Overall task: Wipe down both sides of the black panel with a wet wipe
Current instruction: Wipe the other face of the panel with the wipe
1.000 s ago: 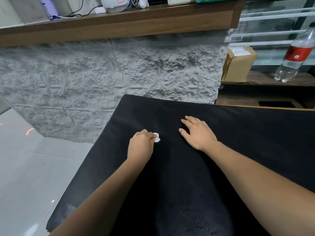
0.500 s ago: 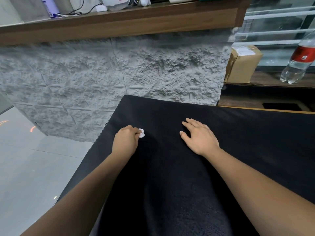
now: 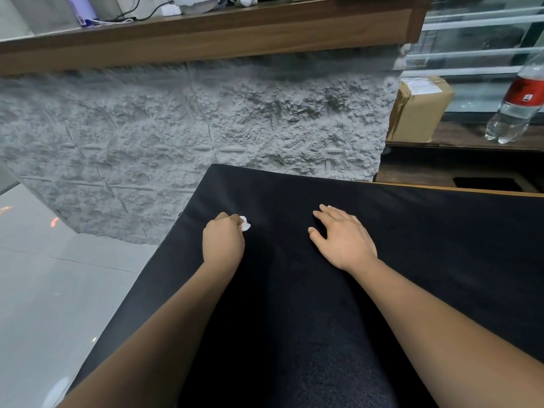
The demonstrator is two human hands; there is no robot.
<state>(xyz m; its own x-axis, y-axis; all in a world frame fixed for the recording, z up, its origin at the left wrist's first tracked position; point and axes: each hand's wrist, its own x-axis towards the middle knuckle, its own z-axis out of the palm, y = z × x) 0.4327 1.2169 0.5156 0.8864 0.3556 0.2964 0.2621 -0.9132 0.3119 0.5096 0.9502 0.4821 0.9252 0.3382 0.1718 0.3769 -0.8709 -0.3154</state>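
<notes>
Near the far-left corner of the wide, flat black panel (image 3: 426,245), the left hand (image 3: 223,241) clenches a small balled white wet wipe (image 3: 245,226) against it; the right hand (image 3: 344,240) lies mid-panel, fingers relaxed and spread. Seemingly side 1 is underway — side 2 likely remains.

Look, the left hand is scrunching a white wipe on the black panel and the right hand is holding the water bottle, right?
Not quite. In the head view the right hand rests flat on the black panel; the water bottle stands untouched on the ledge far right. The left hand does grip the white wipe on the panel.
</notes>
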